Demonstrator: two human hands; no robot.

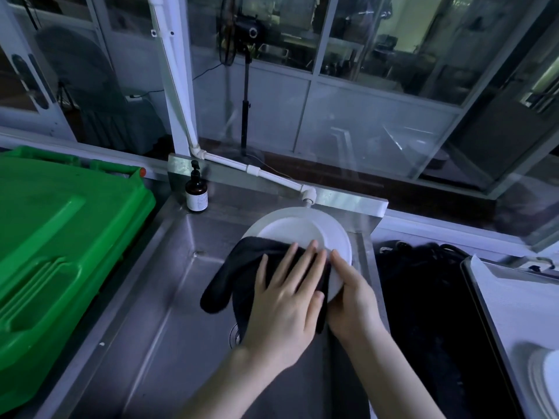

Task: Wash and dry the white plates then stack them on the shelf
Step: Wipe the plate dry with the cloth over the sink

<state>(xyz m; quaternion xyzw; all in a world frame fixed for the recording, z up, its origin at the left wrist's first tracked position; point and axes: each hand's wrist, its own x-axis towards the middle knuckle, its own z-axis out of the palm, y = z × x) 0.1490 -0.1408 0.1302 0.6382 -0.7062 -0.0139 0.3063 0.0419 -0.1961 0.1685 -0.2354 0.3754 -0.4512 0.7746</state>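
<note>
Left hand (pixel 287 297), fingers spread, presses black cloth (pixel 230 282) on white plate (pixel 296 231) (over sink (pixel 163 285)); right hand (pixel 352 297) grips rim.

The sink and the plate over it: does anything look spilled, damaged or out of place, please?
Nothing stands out. The plate looks whole; the left hand presses a black cloth on it, the right hand grips its rim. The soap bottle stands upright by the sink.
</note>
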